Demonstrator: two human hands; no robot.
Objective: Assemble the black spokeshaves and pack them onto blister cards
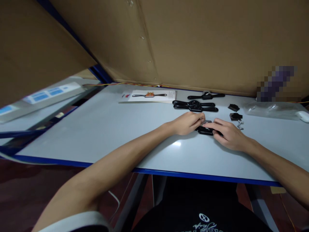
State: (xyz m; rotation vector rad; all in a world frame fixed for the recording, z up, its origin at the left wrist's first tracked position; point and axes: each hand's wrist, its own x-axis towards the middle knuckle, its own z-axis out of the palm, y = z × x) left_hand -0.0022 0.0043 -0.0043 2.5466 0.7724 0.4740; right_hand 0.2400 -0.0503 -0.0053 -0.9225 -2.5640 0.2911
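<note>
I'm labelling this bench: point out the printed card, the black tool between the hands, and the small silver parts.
Printed card (pixel 149 95): head view, its pictured middle.
Black tool (pixel 205 131): head view, its central body.
Small silver parts (pixel 239 125): head view, the group's middle.

The table (pixel 79 138) has a pale, glossy top and a blue edge (pixel 193 174). Toward its back lie a printed card (pixel 154 95) and a black spokeshave (pixel 206 96). Before them sits a close spokeshave pair (pixel 196 105), then the front spokeshave (pixel 205 131). Rightward are two dark pieces (pixel 236 116), silvery screws (pixel 240 123) and a clear bag (pixel 267 109).
</note>
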